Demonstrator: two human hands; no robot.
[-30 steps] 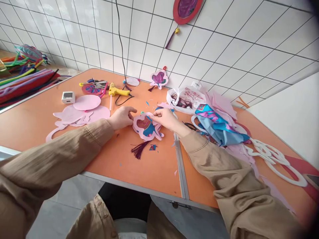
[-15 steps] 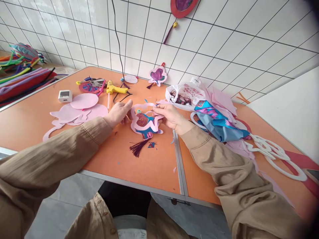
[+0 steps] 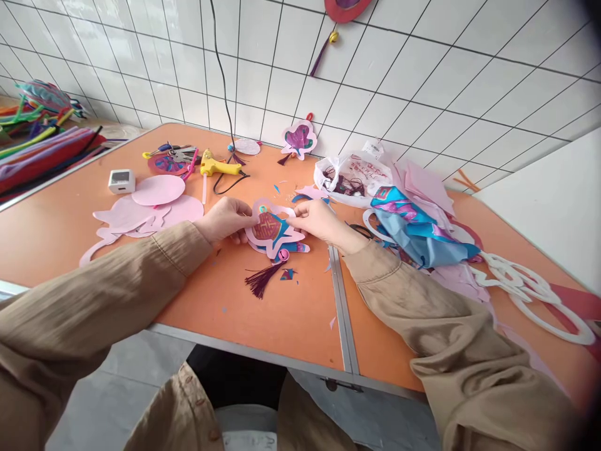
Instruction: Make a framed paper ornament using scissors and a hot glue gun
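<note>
Pinching a pink wavy-edged frame (image 3: 272, 252) in a narrow grip from both sides, with left hand (image 3: 226, 219) and right hand (image 3: 319, 222), near the middle of the orange counter (image 3: 253, 319). Partly hiding patterned fabric (image 3: 268, 227) behind the frame, with contact between the two hard to make out. Showing just the lower part of a red-rimmed wall ornament (image 3: 348, 15), cropped above. Leaving red lettering (image 3: 367, 169) on a white plastic bag (image 3: 361, 189) too small to read.

On my remote feed, I have the ornament (image 3: 270, 230) on the table (image 3: 225, 313) between the left hand (image 3: 228, 219) and the right hand (image 3: 317, 220), its tassel (image 3: 260, 280) lying nearer the front edge. Cutouts (image 3: 136, 215) lie to my left, with the glue gun (image 3: 220, 166) behind and right of them; to my right, the cloth (image 3: 422, 232) sits before the bag (image 3: 364, 177).
</note>
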